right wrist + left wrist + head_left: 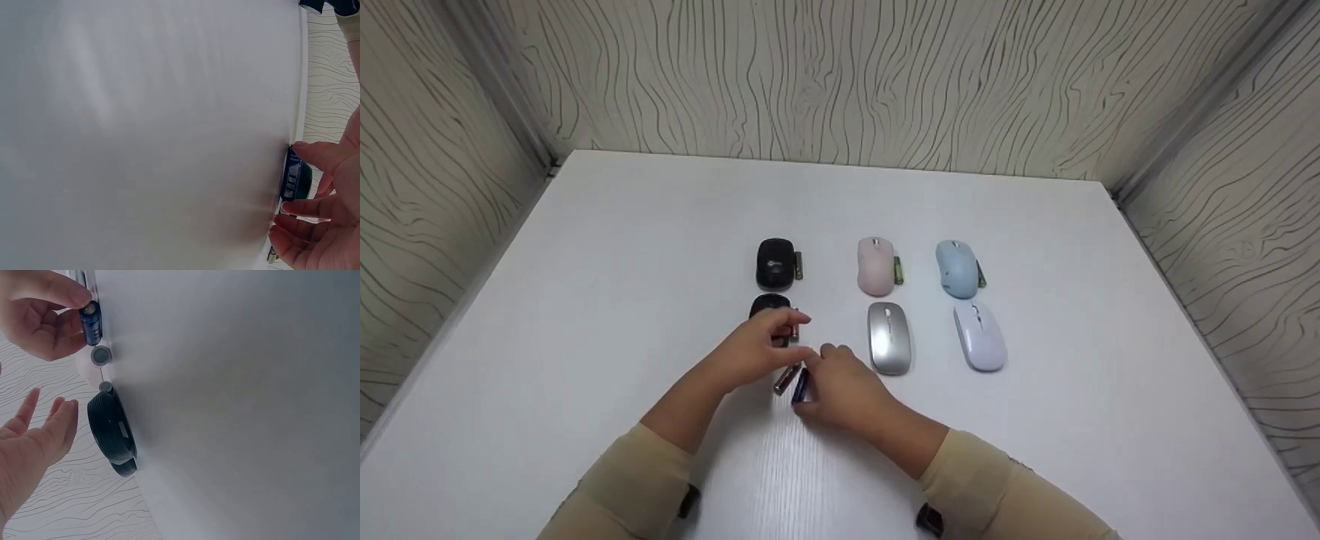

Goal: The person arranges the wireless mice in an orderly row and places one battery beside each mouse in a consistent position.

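My right hand (844, 386) pinches a blue battery (801, 386) by its ends between thumb and finger, low over the white table (585, 337). A dark red battery (786, 379) lies just left of it. My left hand (754, 349) hovers over the nearer black mouse (769, 301), fingers apart and relaxed, holding nothing; it partly hides that mouse and a second red battery (795, 331). In the left wrist view the black mouse (111, 427) stands beside the left fingertips. The right wrist view shows the blue battery (291, 175) between the right thumb and fingers.
Farther back lie another black mouse (775, 264), a pink mouse (876, 267) and a light blue mouse (957, 268), each with green or dark batteries at its right side. To the right are a silver mouse (889, 339) and a lavender mouse (981, 336). Patterned walls (810, 82) border the table.
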`<state>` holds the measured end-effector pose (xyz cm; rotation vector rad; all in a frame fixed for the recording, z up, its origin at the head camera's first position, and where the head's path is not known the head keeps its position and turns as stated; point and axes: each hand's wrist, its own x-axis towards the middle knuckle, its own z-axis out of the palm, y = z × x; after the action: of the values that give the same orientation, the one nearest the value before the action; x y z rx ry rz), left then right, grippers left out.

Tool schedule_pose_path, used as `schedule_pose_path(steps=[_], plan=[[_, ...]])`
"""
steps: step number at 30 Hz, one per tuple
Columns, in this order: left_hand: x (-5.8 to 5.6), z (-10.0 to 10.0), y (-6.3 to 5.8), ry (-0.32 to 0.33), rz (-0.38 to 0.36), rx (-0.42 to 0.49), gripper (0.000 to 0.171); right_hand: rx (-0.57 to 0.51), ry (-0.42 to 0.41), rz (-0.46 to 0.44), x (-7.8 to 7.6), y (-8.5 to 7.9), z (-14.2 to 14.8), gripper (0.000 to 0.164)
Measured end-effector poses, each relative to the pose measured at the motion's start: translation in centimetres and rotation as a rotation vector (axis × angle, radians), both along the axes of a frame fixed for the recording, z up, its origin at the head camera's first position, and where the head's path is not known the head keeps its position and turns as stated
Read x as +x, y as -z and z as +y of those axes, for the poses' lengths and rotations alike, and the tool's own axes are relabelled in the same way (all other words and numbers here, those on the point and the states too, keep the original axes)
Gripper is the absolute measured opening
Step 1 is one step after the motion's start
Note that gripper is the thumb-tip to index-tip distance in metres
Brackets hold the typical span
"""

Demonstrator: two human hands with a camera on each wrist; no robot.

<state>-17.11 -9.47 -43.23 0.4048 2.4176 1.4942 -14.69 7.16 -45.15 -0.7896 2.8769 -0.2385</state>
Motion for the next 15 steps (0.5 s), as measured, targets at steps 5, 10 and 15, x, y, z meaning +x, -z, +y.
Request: schedule_pose_path(steps=[5,10,15], plan=[[0.05,0.00,-0.11,-0.002,-0.013,-0.008,0.045,-0.007,-0.031,0.051,-0.08,0.34,-0.11,0.049],[0.10,0.01,-0.18,0.001,-0.011,-0.001,0.046,-0.013,-0.025,0.048,-0.24,0.41,-0.13,0.046],[0.08,0.03,-0.12,0.007,-0.019,0.013,0.048,-0.044,0.005,0.003,-0.40,0.25,-0.02,0.039]])
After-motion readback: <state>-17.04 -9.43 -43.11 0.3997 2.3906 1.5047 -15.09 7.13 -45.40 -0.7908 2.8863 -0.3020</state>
